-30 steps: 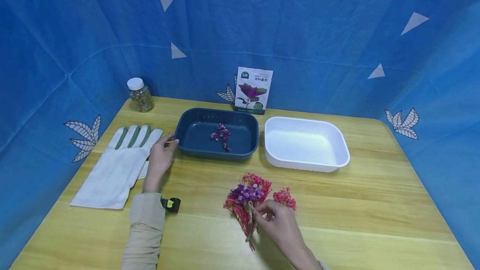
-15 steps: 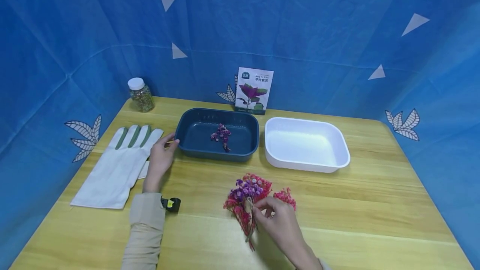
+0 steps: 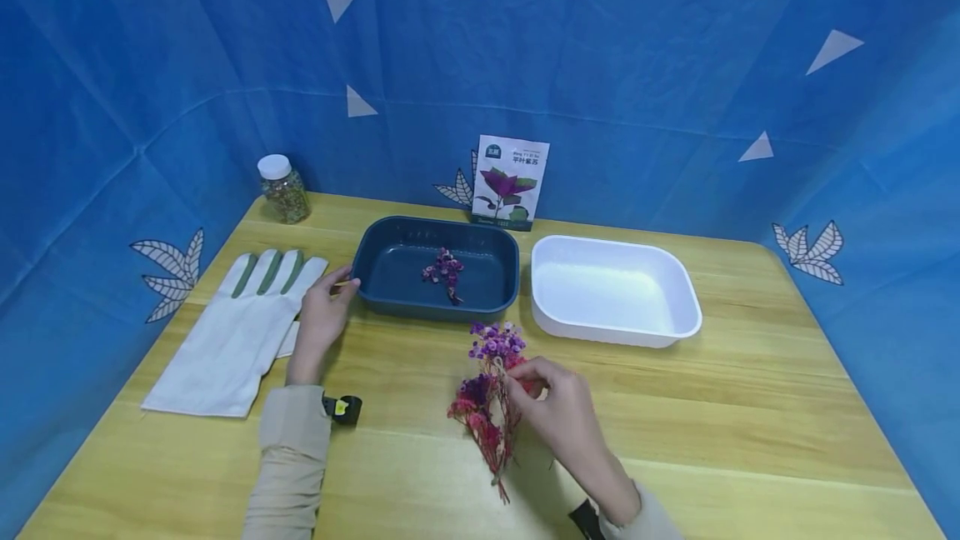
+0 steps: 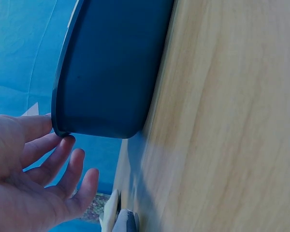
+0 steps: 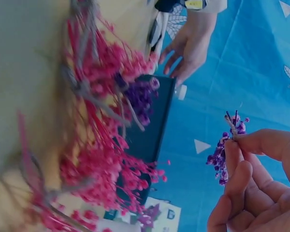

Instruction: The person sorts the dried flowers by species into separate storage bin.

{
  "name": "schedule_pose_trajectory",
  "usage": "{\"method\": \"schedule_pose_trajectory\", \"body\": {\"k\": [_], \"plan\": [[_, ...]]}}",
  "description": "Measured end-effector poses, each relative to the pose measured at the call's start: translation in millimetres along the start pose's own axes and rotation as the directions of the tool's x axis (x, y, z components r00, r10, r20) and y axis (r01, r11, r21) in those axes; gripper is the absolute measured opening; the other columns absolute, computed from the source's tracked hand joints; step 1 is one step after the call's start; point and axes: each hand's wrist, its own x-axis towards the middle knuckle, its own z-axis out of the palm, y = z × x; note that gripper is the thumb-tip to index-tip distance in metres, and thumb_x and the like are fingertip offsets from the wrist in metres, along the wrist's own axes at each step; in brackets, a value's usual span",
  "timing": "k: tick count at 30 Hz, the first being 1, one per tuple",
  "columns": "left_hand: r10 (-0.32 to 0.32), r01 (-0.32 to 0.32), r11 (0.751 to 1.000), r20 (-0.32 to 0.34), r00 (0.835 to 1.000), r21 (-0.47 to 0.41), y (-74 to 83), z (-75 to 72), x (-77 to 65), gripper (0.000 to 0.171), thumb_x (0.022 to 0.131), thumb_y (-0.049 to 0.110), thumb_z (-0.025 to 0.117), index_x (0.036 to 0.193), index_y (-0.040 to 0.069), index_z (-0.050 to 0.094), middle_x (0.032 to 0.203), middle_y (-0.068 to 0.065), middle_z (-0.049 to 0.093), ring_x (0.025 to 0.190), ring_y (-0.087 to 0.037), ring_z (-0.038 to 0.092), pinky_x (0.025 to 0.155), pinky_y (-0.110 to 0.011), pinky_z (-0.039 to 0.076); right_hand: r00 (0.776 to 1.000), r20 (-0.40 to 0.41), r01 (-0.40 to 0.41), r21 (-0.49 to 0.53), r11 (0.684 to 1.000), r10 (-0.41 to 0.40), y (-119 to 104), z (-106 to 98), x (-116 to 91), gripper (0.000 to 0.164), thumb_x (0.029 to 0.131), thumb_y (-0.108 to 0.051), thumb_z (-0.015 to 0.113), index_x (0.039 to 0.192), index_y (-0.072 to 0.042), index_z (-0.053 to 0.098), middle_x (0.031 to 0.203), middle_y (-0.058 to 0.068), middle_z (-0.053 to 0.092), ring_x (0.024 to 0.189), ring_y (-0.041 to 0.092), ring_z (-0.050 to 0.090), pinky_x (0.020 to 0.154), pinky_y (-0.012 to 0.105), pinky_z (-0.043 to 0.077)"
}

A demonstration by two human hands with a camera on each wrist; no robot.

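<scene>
My right hand [image 3: 558, 407] pinches a small bunch of dried purple flowers [image 3: 497, 342] between thumb and forefinger, at a twine loop by its stems. In the right wrist view these purple flowers [image 5: 218, 162] hang from the fingertips, apart from the pink ones. Below lies a tied bunch of pink dried flowers [image 3: 483, 432] with some purple heads; my hand partly hides more pink flowers. At the left, my left hand [image 3: 324, 315] holds the rim corner of a dark blue tray [image 4: 111, 72] with thumb and fingertips, other fingers loosely bent. A dark purple dried sprig [image 3: 446, 267] lies in that tray.
A white tray [image 3: 617, 333] stands right of the blue one. Behind them a seed packet [image 3: 512, 182] leans on the blue cloth. White gloves [image 3: 232, 340] with green stripes lie at the left, and a white-lidded jar [image 3: 285, 190] stands at the back left corner.
My right hand has moved up and forward, drawing the purple flowers off the pink bunch towards the trays. The left hand stays at the blue tray's rim.
</scene>
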Motion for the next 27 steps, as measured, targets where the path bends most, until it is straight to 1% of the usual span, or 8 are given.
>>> {"method": "schedule_pose_trajectory", "body": {"k": [4, 7, 12, 14, 16, 19, 22, 27], "plan": [[-0.005, 0.005, 1.000, 0.002, 1.000, 0.001, 0.0, -0.7, 0.0, 0.044, 0.100, 0.019, 0.048, 0.139, -0.001, 0.044, 0.135, -0.023, 0.049, 0.120, -0.037, 0.049, 0.097, -0.047, 0.042, 1.000, -0.007, -0.004, -0.018, 1.000, 0.004, -1, -6, 17, 0.005, 0.079, -0.001, 0.072, 0.083, -0.003, 0.071, 0.072, 0.001, 0.068, 0.059, 0.005, 0.053, 0.045, 0.019, 0.040], [-0.008, 0.008, 1.000, 0.009, 1.000, 0.002, 0.7, -1.3, 0.0, 0.044, 0.101, 0.019, 0.048, 0.140, -0.001, 0.044, 0.136, -0.023, 0.049, 0.120, -0.038, 0.048, 0.097, -0.048, 0.042, 1.000, -0.012, 0.012, -0.026, 1.000, -0.012, -4, -11, 32, 0.003, 0.082, -0.003, 0.070, 0.084, -0.001, 0.071, 0.073, 0.003, 0.069, 0.057, 0.006, 0.052, 0.044, 0.019, 0.038], [-0.011, 0.011, 1.000, 0.011, 1.000, -0.006, -0.1, -0.6, 0.3, 0.044, 0.101, 0.019, 0.048, 0.140, -0.001, 0.044, 0.136, -0.023, 0.049, 0.120, -0.037, 0.049, 0.097, -0.047, 0.042, 0.995, -0.041, 0.095, -0.040, 0.995, -0.096, -10, -17, 63, 0.004, 0.083, -0.004, 0.070, 0.082, 0.000, 0.071, 0.071, 0.005, 0.069, 0.057, 0.009, 0.054, 0.051, 0.020, 0.043], [-0.011, 0.011, 1.000, 0.006, 1.000, -0.011, -0.8, -0.3, 0.7, 0.044, 0.100, 0.019, 0.048, 0.139, -0.001, 0.045, 0.136, -0.022, 0.049, 0.120, -0.037, 0.049, 0.096, -0.047, 0.042, 0.994, -0.038, 0.103, -0.032, 0.994, -0.104, -12, -16, 77, 0.005, 0.084, -0.006, 0.069, 0.082, -0.002, 0.071, 0.072, 0.005, 0.069, 0.059, 0.010, 0.056, 0.055, 0.023, 0.047], [-0.010, 0.010, 1.000, 0.004, 1.000, -0.015, -1.6, 0.2, 1.3, 0.043, 0.100, 0.019, 0.048, 0.139, -0.001, 0.045, 0.136, -0.022, 0.049, 0.120, -0.036, 0.049, 0.095, -0.047, 0.043, 0.996, -0.012, 0.086, -0.021, 0.996, -0.087, -13, -13, 90, 0.007, 0.086, -0.008, 0.068, 0.084, -0.002, 0.071, 0.073, 0.005, 0.069, 0.062, 0.012, 0.059, 0.059, 0.027, 0.050], [-0.012, 0.012, 1.000, 0.008, 1.000, -0.012, -2.6, 0.9, 1.9, 0.044, 0.100, 0.020, 0.048, 0.139, 0.000, 0.045, 0.135, -0.022, 0.050, 0.119, -0.036, 0.049, 0.095, -0.046, 0.043, 0.998, 0.055, 0.020, 0.000, 1.000, -0.020, -12, -7, 107, 0.010, 0.089, -0.013, 0.066, 0.087, -0.004, 0.072, 0.076, 0.006, 0.070, 0.067, 0.015, 0.063, 0.064, 0.031, 0.051], [-0.011, 0.011, 1.000, 0.009, 1.000, -0.010, -3.3, 0.7, 2.1, 0.044, 0.100, 0.020, 0.048, 0.139, 0.000, 0.045, 0.135, -0.022, 0.050, 0.119, -0.036, 0.050, 0.094, -0.046, 0.043, 0.994, 0.104, -0.024, -0.002, 1.000, 0.025, -8, 4, 122, 0.012, 0.090, -0.015, 0.065, 0.089, -0.005, 0.072, 0.079, 0.007, 0.071, 0.068, 0.017, 0.063, 0.062, 0.030, 0.049], [-0.006, 0.006, 1.000, 0.005, 1.000, -0.008, -3.0, 0.0, 1.6, 0.044, 0.100, 0.019, 0.049, 0.139, 0.000, 0.045, 0.135, -0.023, 0.050, 0.118, -0.036, 0.050, 0.093, -0.046, 0.044, 0.986, 0.145, -0.075, -0.051, 0.996, 0.082, 1, 27, 142, 0.012, 0.091, -0.015, 0.065, 0.089, -0.005, 0.072, 0.084, 0.008, 0.072, 0.068, 0.017, 0.062, 0.057, 0.026, 0.043]]}}
